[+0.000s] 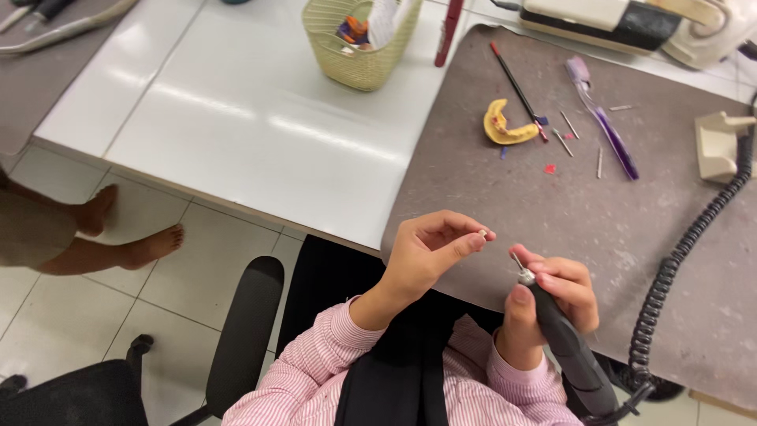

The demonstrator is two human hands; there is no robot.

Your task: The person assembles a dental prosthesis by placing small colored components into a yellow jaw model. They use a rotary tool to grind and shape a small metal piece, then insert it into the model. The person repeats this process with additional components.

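Observation:
My left hand (430,252) pinches a tiny whitish piece (482,233) between thumb and forefinger, just above the near edge of the grey mat (583,213). My right hand (552,304) grips a dark grey rotary handpiece (572,351) with a thin metal bur (516,263) pointing up toward the tiny piece; bur and piece are a short gap apart. A black coiled cord (670,268) runs from the handpiece's rear up the right side. Farther off on the mat lies a yellow dental cast (505,126).
On the mat lie a red-tipped black tool (516,87), a purple toothbrush (603,130), several small burs (564,142) and a beige holder (717,146). A woven basket (359,39) stands on the white table (236,118). Another person's bare feet (126,237) are at left, near a black chair arm (244,331).

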